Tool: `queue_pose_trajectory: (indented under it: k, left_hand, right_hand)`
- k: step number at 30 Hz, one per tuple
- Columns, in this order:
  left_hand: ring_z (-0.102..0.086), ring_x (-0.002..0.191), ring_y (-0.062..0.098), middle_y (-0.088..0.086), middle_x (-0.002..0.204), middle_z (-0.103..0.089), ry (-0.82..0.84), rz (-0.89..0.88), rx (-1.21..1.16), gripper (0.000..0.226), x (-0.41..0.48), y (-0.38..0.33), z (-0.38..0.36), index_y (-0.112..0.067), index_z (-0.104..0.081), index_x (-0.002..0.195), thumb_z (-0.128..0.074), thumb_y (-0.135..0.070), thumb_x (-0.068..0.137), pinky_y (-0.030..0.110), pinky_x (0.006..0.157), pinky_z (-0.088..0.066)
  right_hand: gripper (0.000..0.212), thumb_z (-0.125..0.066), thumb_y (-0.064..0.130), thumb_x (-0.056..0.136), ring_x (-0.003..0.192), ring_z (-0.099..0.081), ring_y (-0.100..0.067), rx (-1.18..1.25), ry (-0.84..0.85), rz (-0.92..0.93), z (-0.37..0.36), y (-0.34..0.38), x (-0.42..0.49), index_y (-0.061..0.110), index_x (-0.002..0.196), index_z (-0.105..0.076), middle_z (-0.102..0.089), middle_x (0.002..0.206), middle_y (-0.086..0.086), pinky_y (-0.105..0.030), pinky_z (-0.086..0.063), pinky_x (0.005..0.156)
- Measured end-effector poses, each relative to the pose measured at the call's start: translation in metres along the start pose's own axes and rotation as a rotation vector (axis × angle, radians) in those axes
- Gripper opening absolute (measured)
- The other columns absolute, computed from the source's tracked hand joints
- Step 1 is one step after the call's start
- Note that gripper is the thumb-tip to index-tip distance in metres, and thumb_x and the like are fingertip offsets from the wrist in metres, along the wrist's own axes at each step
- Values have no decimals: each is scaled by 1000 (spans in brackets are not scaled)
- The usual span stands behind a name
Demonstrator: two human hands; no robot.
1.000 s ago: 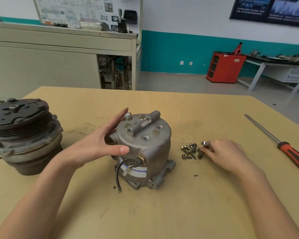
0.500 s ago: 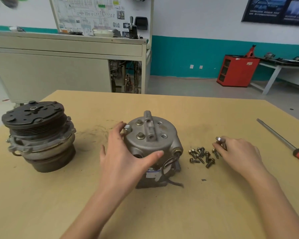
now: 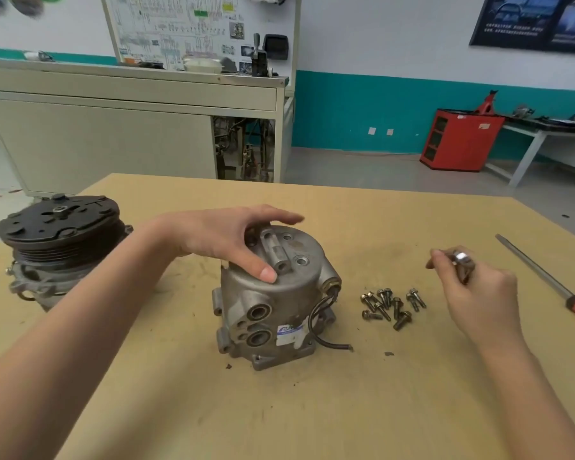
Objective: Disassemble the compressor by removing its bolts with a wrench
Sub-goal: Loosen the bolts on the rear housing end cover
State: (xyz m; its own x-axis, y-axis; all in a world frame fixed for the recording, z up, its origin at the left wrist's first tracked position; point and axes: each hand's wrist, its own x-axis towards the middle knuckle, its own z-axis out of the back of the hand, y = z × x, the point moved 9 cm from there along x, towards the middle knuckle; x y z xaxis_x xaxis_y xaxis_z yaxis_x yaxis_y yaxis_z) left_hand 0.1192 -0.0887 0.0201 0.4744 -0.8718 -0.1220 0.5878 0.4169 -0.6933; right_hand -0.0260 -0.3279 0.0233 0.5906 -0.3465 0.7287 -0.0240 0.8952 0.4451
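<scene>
Bolts [image 3: 391, 304] lie right of the compressor [image 3: 273, 303].

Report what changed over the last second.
The left hand moved from the side of the compressor to its top and turned it, ports now facing the camera. The right hand rose from the bolts, holding its small shiny tool. Unmoved: bolts, screwdriver, clutch pulley.
</scene>
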Motion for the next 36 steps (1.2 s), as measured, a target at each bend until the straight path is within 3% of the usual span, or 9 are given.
queue_pose_trajectory:
  k: [4,6,11,13,16,19,24,30,36]
  left_hand:
    - [-45,120,1,-23,127,-41,-60,62,47,76,-5,2,0,-49,-49,123,-76,-65,53,22,99,-43]
    - [-47,118,5,-24,122,-42,-125,127,139,71,-13,-1,0,-50,-48,122,-73,-71,59,21,95,-43]
    - [-51,93,11,-15,109,-44,-554,372,516,96,-36,-19,-14,-41,-49,130,-26,-99,57,52,106,-35]
    - [-56,104,17,-8,119,-47,-645,429,547,100,-42,-25,-25,-37,-44,136,-14,-94,58,60,111,-25]
    - [-38,136,15,-9,149,-31,-700,286,422,100,-43,-38,-27,-40,-29,146,-18,-88,60,63,115,-5]
    - [-19,144,5,-17,151,-32,-700,0,370,80,-41,-71,-31,-42,-39,142,-35,-77,71,54,116,10]
    - [-45,130,2,-17,117,-67,-666,-226,420,60,-41,-107,-51,-34,-65,120,-51,-71,75,52,116,15]
    - [-69,78,3,-11,82,-73,-970,-331,489,39,-70,-113,-32,-22,-75,95,-53,-51,81,56,111,-16]
    - [-62,114,10,-11,106,-71,-975,-362,592,28,-76,-100,-12,-23,-74,99,-68,-41,78,65,112,-19]
  right_hand:
    - [34,-51,22,93,49,-43,-1,632,-216,-271,16,-27,-1,25,60,-54,-41,43,11,-12,-38,57]
    - [34,-46,16,96,56,-48,0,773,-210,-297,13,-30,1,16,62,-47,-40,44,12,-23,-40,65]
    - [40,-40,26,101,47,-37,-2,1018,-160,-413,-3,-32,-2,16,64,-53,-43,49,12,-18,-35,54]
    - [44,-39,35,101,45,-32,-6,1155,-179,-495,-4,-32,-1,23,61,-53,-39,47,12,-15,-36,50]
    - [48,-36,47,98,42,-27,-7,1308,-215,-659,-11,-35,-3,22,58,-46,-32,44,10,-14,-32,44]
    - [51,-37,54,92,39,-25,-5,1453,-240,-764,-19,-25,-6,23,53,-46,-31,42,10,-12,-29,41]
    - [47,-44,59,81,40,-32,-3,1645,-247,-649,-15,15,2,24,51,-52,-37,44,12,-11,-34,43]
    - [39,-52,52,83,52,-47,-4,1586,-92,-383,-11,60,9,22,61,-61,-56,64,6,-15,-41,48]
    - [35,-73,49,68,47,-60,-18,1357,331,-227,-41,100,-12,16,79,-76,-65,57,-7,-20,-49,49]
